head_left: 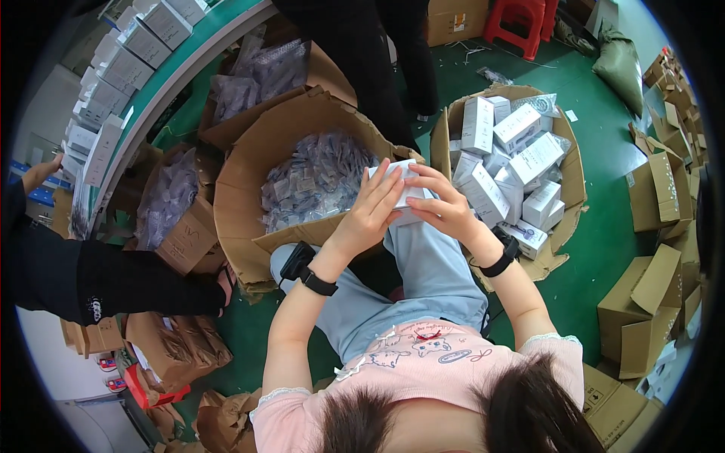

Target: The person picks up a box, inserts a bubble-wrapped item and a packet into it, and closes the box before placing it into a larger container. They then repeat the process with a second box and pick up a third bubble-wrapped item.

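Both of my hands are around a small white box (pixel 406 215), held above my lap. My left hand (pixel 368 204) covers its left side with the fingers laid over the top. On the right side my right hand (pixel 442 202) grips it with fingers pressed along the edge. Just left of the hands, a large open carton (pixel 249 174) holds a heap of small clear plastic packets (pixel 313 181). To the right, another open carton (pixel 575 170) is full of white boxes (pixel 538 158) like the one I hold. My fingers hide much of the held box.
Behind the packets, cartons hold clear plastic bags (pixel 264 72). A person in dark trousers (pixel 377 60) stands ahead; another person (pixel 113 279) is at left beside a table (pixel 162 83) lined with white boxes. Empty cartons (pixel 642 309) lie at right, near a green sack (pixel 619 68) and red stools (pixel 521 23).
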### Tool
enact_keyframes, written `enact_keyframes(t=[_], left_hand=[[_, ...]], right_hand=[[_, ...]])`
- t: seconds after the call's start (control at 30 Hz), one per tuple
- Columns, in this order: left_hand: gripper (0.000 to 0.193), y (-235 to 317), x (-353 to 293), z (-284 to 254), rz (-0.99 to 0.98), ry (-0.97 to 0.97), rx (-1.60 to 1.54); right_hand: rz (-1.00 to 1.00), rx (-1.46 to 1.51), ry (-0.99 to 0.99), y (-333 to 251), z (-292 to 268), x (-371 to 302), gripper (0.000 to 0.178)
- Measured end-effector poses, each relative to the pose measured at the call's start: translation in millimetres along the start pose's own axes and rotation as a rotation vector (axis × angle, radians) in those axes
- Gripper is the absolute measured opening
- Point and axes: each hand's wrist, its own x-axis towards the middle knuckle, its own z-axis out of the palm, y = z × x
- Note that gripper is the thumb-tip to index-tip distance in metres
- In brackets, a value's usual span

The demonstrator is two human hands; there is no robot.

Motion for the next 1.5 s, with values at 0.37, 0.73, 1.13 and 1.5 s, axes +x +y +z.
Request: enact_keyframes(t=[0.37, 0.73, 1.13, 1.5], left_hand=[[0.022, -6.7, -1.0, 37.7, -0.018, 0.454, -0.358], [0.02, 19.5, 8.0, 55.8, 0.024, 0.359, -0.176], [0.014, 19.6, -102.9, 55.8, -0.669, 0.048, -0.239], [0.015, 26.2, -103.8, 67.9, -0.743, -0.147, -0.151]], right_hand=[[0.199, 0.254, 0.26, 22.4, 33.9, -25.2, 0.056], [0.719, 0.329, 0.127, 26.5, 7.4, -60.7, 0.095], [0.993, 0.403, 1.57, 61.9, -160.1, -230.5, 0.056], [1.416, -0.198, 1.286, 129.4, -132.3, -309.8, 0.039]])
